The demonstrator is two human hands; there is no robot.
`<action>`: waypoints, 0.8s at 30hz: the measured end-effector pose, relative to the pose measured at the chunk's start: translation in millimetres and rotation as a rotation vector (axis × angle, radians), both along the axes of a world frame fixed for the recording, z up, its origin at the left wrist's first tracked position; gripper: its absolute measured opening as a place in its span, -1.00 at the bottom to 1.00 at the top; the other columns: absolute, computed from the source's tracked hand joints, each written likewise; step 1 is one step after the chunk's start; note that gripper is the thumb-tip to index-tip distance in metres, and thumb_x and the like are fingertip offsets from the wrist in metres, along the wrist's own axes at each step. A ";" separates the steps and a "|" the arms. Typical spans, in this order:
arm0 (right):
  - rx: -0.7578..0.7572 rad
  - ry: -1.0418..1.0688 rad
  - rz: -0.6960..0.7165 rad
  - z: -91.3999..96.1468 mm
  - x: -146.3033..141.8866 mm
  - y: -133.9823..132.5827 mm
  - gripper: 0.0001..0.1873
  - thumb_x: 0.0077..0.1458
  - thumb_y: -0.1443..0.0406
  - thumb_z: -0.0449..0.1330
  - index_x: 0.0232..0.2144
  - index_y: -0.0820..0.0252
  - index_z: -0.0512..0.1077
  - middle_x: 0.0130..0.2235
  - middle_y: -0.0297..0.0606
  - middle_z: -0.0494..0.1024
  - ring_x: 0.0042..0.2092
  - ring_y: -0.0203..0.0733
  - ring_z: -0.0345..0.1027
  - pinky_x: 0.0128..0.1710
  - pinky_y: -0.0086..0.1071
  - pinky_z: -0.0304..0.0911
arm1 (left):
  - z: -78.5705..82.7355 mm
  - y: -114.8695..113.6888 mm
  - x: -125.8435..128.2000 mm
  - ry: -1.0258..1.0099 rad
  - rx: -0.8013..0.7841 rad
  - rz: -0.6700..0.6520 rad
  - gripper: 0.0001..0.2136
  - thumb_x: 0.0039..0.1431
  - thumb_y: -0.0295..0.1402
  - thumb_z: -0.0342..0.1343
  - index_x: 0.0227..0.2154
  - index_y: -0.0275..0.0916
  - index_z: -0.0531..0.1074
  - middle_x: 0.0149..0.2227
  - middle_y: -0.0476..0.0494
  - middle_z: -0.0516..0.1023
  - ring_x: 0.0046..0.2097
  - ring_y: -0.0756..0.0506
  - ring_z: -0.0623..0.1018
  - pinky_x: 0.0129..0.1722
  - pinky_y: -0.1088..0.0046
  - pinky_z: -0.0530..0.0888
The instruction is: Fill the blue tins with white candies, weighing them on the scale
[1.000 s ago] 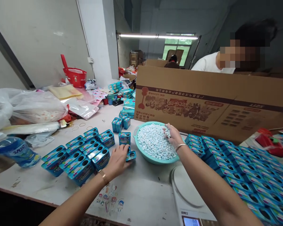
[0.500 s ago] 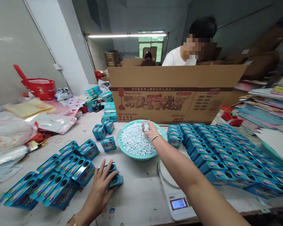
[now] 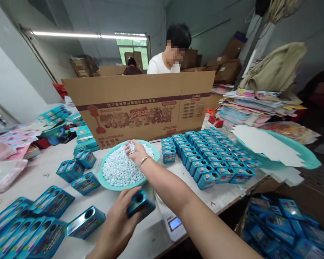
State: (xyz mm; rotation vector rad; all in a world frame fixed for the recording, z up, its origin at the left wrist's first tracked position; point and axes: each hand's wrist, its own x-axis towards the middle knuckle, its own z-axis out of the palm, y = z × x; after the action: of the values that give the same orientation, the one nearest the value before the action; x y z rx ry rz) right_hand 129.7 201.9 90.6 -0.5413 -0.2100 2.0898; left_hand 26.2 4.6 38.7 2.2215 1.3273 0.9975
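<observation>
My left hand [image 3: 121, 219] is closed around a small blue tin [image 3: 142, 205] with a round hole in its top. This tin is tilted, just in front of a turquoise bowl [image 3: 99, 173] of small pale-blue and white candies [image 3: 121, 167]. In the bowl, the fingers of my right hand [image 3: 137, 153] are curled around some candies. A bracelet circles my right wrist. Left of my left hand, one blue tin [image 3: 86, 222] stands alone, and more tins [image 3: 43, 235] stand in rows beyond it. My right forearm partly covers a white scale [image 3: 175, 232].
Many blue tins [image 3: 205, 154] stand in rows at the right. Behind the bowl rises a large cardboard box [image 3: 140, 86], with a person [image 3: 159, 63] in white behind it. A carton of loose tins [image 3: 283, 223] sits low at right, below a second turquoise bowl [image 3: 310, 158].
The camera has turned right. My left hand, earlier resting over tins on the table, now grips one tin near the bowl. My right hand stays in the candies.
</observation>
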 end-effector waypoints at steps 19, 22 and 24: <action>0.112 -0.092 -0.308 -32.0 211.4 -100.6 -0.69 0.37 0.23 -0.10 -0.39 0.14 0.30 -0.53 -0.48 0.26 -0.66 -0.46 -0.07 -0.77 -0.67 -0.14 | -26.3 41.6 95.2 -0.005 0.061 0.017 -0.09 0.03 -0.12 0.31 0.34 -0.17 -0.09 0.28 -0.37 0.18 0.31 -0.35 0.22 0.27 -0.02 0.25; 0.108 -0.125 -0.313 -41.5 207.5 -108.8 -0.72 0.35 0.24 -0.06 -0.40 0.13 0.30 -0.54 -0.49 0.25 -0.66 -0.45 -0.08 -0.77 -0.65 -0.14 | -21.4 29.0 80.0 -0.100 0.072 0.086 -0.21 0.11 -0.07 0.25 0.32 -0.12 0.01 0.24 -0.32 0.26 0.28 -0.31 0.28 0.22 0.03 0.33; 0.109 -0.138 -0.316 -44.4 203.4 -112.2 -0.75 0.34 0.24 -0.02 -0.41 0.13 0.28 -0.55 -0.50 0.24 -0.67 -0.46 -0.10 -0.78 -0.65 -0.16 | -20.4 24.7 74.8 -0.123 0.074 0.101 -0.28 0.13 -0.08 0.23 0.28 -0.11 0.09 0.21 -0.30 0.30 0.25 -0.29 0.32 0.19 0.06 0.37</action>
State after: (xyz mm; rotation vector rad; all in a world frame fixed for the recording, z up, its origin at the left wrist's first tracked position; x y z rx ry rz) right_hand 333.1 89.8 46.2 -0.6114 -0.2963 1.7268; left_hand 101.1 29.2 18.3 2.1255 1.3801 1.2173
